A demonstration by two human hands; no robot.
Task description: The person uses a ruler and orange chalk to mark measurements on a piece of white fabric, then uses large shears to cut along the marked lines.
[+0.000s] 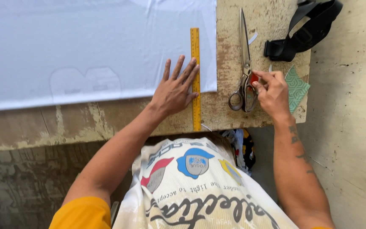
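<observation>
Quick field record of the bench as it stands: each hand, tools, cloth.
left hand: flat, pressing the yellow ruler onto the white cloth
right hand: pinching a small red piece, beside the scissors' handles
scissors: closed, lying on the table, blades pointing away
ruler: lies near the cloth's right edge
green patterned piece: partly under the right hand
black strap: far right corner

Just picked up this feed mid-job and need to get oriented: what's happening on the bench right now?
A person is working at a worn wooden bench. Their left hand lies flat, pressing a yellow ruler against the edge of a white cloth spread across the bench. Their right hand pinches a small red piece, too small to identify, right beside the handles of large scissors lying shut. A green patterned piece and a black strap sit nearby.
</observation>
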